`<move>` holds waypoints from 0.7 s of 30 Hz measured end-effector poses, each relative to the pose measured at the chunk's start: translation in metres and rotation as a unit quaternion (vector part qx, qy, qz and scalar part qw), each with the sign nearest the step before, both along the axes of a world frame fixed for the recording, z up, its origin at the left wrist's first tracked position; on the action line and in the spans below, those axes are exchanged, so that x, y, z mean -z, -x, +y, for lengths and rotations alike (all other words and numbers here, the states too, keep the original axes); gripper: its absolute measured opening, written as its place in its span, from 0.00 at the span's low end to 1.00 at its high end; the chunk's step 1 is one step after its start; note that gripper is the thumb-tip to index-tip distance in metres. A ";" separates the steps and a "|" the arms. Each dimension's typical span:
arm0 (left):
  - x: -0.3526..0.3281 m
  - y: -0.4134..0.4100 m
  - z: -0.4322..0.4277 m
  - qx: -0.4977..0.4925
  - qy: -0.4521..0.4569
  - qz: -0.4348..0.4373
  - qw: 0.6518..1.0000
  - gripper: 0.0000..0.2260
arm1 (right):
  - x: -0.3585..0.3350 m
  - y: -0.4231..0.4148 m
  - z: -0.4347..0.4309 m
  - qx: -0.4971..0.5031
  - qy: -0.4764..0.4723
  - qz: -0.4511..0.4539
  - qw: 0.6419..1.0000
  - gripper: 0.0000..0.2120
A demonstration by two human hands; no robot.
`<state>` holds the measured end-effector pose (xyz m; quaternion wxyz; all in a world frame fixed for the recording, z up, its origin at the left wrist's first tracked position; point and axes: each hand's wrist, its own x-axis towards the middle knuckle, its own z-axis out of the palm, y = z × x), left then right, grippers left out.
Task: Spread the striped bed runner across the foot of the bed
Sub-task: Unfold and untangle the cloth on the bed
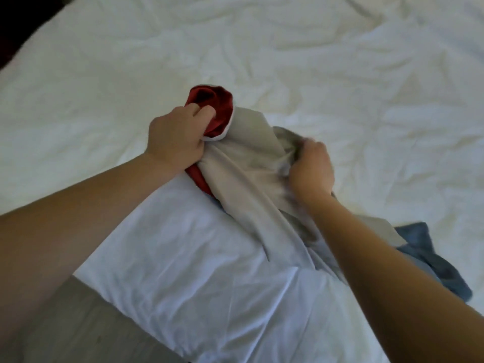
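Left hand clenched round the red end, right hand gripping grey folds of the bunched red, grey and blue striped fabric runner, heaped at the near edge of the crumpled white bed, so the spreading looks barely begun.

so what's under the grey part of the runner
Beneath it, red fabric and blue fabric peek out at the edges; whatever lies directly below the grey is covered.

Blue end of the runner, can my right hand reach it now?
Likely yes: the blue end lies bare on the bed near the right hand, which must first release the grey fold.
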<state>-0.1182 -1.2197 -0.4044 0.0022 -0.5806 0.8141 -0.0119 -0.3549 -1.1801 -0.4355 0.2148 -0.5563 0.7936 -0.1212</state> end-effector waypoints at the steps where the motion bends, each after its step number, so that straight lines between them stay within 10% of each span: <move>1: 0.002 -0.012 0.003 -0.007 0.005 -0.003 1.000 0.17 | -0.004 0.004 -0.009 0.042 0.038 -0.015 0.998 0.18; 4: 0.011 -0.041 0.024 -0.035 -0.029 -0.031 0.998 0.17 | -0.008 0.019 -0.026 0.102 0.095 -0.046 0.989 0.20; 9: 0.017 -0.052 0.049 -0.085 -0.058 -0.048 0.994 0.21 | 0.008 0.028 -0.010 -0.119 -0.091 -0.052 0.987 0.24; 13: 0.001 -0.005 0.044 0.024 0.024 0.061 0.998 0.24 | 0.007 0.052 0.029 -0.066 -0.025 -0.095 0.993 0.30; 21: 0.004 0.191 0.051 0.353 -0.152 0.070 0.920 0.28 | -0.017 0.157 0.118 -0.076 0.000 0.011 0.997 0.12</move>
